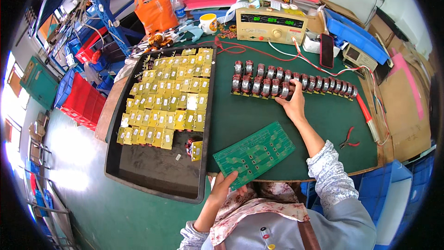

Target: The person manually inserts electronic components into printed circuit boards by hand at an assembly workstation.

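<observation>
My left hand grips a green printed circuit board by its lower left corner, thumb on top. The board is tilted over the near edge of the dark green table mat. Further off, my right hand has thumb and fingers closed round a wire-wound toroidal coil at the right end of the nearer row. Beside and behind it stand two rows of like coils on small yellow boards. Whether that coil is lifted I cannot tell.
A black tray on the left holds several yellow boards and one lone coil module. Red-handled cutters lie at right. At the back stand a power supply with red and white leads, a phone and a mug.
</observation>
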Demonstrator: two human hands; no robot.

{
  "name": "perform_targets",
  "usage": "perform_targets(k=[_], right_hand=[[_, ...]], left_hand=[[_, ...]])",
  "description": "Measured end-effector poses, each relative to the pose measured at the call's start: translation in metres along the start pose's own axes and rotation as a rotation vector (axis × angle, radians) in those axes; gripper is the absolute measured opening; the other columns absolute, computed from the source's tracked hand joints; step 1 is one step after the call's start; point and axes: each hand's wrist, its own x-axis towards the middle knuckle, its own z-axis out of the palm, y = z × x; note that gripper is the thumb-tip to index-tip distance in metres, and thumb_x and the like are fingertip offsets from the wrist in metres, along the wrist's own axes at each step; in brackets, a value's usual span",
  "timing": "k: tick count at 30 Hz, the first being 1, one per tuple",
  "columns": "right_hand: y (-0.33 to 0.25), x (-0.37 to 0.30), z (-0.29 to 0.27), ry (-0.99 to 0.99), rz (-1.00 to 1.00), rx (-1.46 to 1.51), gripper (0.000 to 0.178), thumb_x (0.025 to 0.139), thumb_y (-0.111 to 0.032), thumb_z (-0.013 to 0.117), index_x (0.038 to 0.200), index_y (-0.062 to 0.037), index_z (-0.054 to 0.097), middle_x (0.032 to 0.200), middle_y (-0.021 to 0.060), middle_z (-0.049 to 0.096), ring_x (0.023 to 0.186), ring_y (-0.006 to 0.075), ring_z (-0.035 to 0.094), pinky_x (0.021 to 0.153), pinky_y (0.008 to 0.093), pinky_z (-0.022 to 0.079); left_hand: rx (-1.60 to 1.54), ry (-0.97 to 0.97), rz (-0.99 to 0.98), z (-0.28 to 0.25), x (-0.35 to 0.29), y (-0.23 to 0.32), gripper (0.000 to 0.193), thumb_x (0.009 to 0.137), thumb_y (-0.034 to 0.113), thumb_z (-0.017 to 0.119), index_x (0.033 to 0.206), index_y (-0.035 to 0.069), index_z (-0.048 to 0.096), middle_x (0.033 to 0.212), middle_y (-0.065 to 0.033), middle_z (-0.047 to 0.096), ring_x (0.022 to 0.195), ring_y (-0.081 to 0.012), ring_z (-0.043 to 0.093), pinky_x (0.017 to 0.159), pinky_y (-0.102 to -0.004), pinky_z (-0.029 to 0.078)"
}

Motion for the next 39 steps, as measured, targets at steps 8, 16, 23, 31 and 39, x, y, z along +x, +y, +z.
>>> perform_targets(k=[8, 16, 23, 31, 39], right_hand=[[-0.155, -0.055, 0.021, -0.487, -0.637, 0.156, 0.017, 0.075, -0.013, 0.071, 0.089, -0.0056, 0.064, 0.09, 0.0125, 0.066, 0.089, 0.0335, 0.061, 0.081, 0.042, 0.046], [-0.229, -0.119, 0.132, -1.003, -0.918, -0.758, 0.039, 0.082, -0.044, 0.065, 0.089, -0.0054, 0.066, 0.085, 0.0086, 0.066, 0.088, 0.0231, 0.059, 0.075, 0.0347, 0.044], [-0.219, -0.144, 0.134, -0.934, -1.045, -0.387, 0.031, 0.058, -0.013, 0.068, 0.086, -0.0022, 0.062, 0.083, 0.0067, 0.062, 0.09, 0.0224, 0.057, 0.077, 0.0327, 0.045], [-0.194, -0.108, -0.001, -0.46, -0.132, 0.977, 0.022, 0.086, -0.012, 0.068, 0.104, -0.0058, 0.057, 0.092, 0.0024, 0.062, 0.076, 0.0099, 0.06, 0.059, 0.0238, 0.049], [-0.07, -0.11, -0.061, -0.54, 0.464, 0.586, 0.015, 0.089, -0.022, 0.067, 0.091, -0.0079, 0.064, 0.07, -0.0043, 0.057, 0.056, 0.0026, 0.049, 0.04, 0.0189, 0.034]], left_hand=[[0.044, -0.046, -0.022, -0.008, -0.003, -0.004, 0.03, 0.101, 0.027, 0.043, 0.103, -0.001, 0.054, 0.072, -0.0138, 0.065, 0.056, -0.0185, 0.062, 0.05, -0.0278, 0.05], [0.085, 0.004, -0.022, -0.003, -0.004, -0.006, 0.026, 0.101, 0.023, 0.043, 0.106, -0.002, 0.05, 0.073, -0.0142, 0.064, 0.058, -0.0207, 0.064, 0.051, -0.0297, 0.052], [0.146, 0.095, 0.082, -0.003, -0.012, -0.004, 0.027, 0.1, 0.022, 0.045, 0.107, -0.004, 0.051, 0.074, -0.0148, 0.065, 0.059, -0.0212, 0.064, 0.053, -0.0295, 0.053], [0.07, 0.021, 0.057, -0.003, -0.018, 0.003, 0.029, 0.099, 0.022, 0.045, 0.109, -0.005, 0.052, 0.072, -0.0158, 0.065, 0.058, -0.0215, 0.064, 0.052, -0.0298, 0.053], [0.129, 0.038, 0.048, 0.013, -0.021, 0.027, 0.038, 0.098, 0.029, 0.043, 0.103, -0.006, 0.057, 0.07, -0.0147, 0.065, 0.056, -0.0201, 0.063, 0.05, -0.0283, 0.051]])
